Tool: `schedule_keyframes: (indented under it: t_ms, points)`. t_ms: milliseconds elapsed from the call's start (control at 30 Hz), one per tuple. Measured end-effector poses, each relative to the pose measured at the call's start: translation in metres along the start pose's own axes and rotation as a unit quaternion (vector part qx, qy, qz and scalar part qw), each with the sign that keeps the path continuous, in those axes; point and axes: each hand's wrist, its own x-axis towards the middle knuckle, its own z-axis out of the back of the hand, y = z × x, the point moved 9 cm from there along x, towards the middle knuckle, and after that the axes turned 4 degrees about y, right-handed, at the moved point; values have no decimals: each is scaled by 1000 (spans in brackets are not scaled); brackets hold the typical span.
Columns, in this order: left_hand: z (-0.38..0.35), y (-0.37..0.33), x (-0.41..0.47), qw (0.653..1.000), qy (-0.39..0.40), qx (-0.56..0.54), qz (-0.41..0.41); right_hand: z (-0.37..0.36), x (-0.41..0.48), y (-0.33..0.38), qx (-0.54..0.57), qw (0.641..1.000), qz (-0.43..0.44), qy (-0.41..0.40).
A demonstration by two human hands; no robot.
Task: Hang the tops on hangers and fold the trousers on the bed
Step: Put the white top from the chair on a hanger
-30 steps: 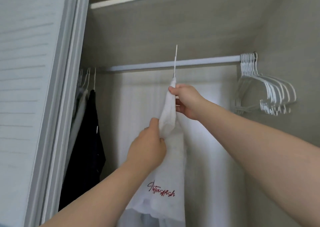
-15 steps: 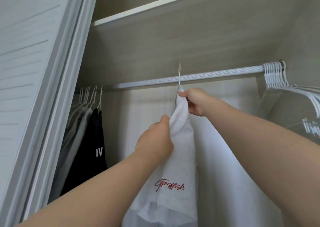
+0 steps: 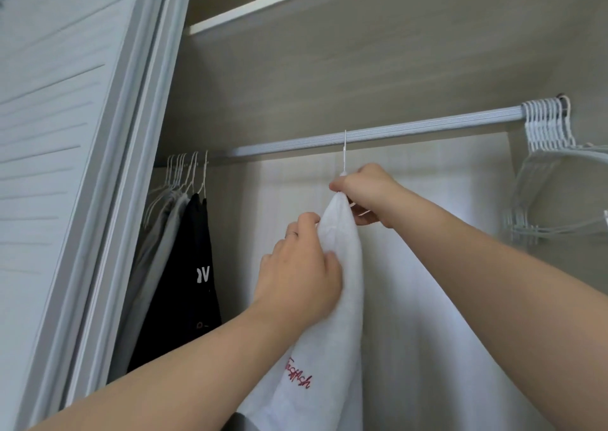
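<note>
Inside the wardrobe, a white top (image 3: 339,299) with red script lettering sits on a white hanger (image 3: 345,154) whose hook is at the closet rail (image 3: 427,128), over it or just about to seat; can't tell which from this angle. Right hand (image 3: 365,197) is pinched shut on the hanger neck and the top's collar. Left hand (image 3: 302,272) is clamped on the fabric at the shoulder, just below and beside the right. To the left on the same rail, several tops already hang: a black top (image 3: 187,282) with white letters and grey tops (image 3: 158,249) beside it. At the right end, a bunch of empty white hangers (image 3: 552,134) is left, so more tops probably remain. Judged progress: hanging is partway, this top nearly placed. Bed and trousers not in view, so folding status unknown.
</note>
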Motion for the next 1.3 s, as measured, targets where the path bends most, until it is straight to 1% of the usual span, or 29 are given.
schedule_keyframes:
  t_ms: [33, 100, 167, 267, 300, 433, 600, 733, 1000, 1167, 1300]
  points:
    - [5, -5, -7, 1000, -12, 8, -8, -4, -7, 6, -44, 999, 1, 22]
    - [8, -17, -22, 998, -1, 57, -26, -11, -19, 15, -125, 991, 4, 49]
    - [6, -23, -34, 993, 22, 115, -31, -13, -25, 24, -193, 981, 30, 19]
    - [0, -15, -44, 984, 55, 169, -8, -16, -29, 35, -267, 960, 72, -38]
    - [-3, -11, -46, 983, 69, 172, 2, -19, -29, 36, -267, 959, 82, -43]
    - [-8, 13, -52, 983, 123, 129, 45, -37, -21, 32, -234, 966, 105, -36]
    - [4, 41, -54, 967, 149, 199, 56, -69, 0, 19, -165, 978, 126, -5]
    - [18, 67, -52, 957, 153, 230, 85, -104, 18, 11, -128, 984, 122, 35]
    - [38, 123, -36, 937, 142, 292, 132, -189, 64, 10, -72, 983, 125, 117]
    - [44, 147, -25, 913, 128, 357, 148, -234, 94, 14, -69, 978, 136, 142]
    - [46, 160, -20, 895, 139, 392, 163, -273, 109, 24, -41, 973, 151, 168]
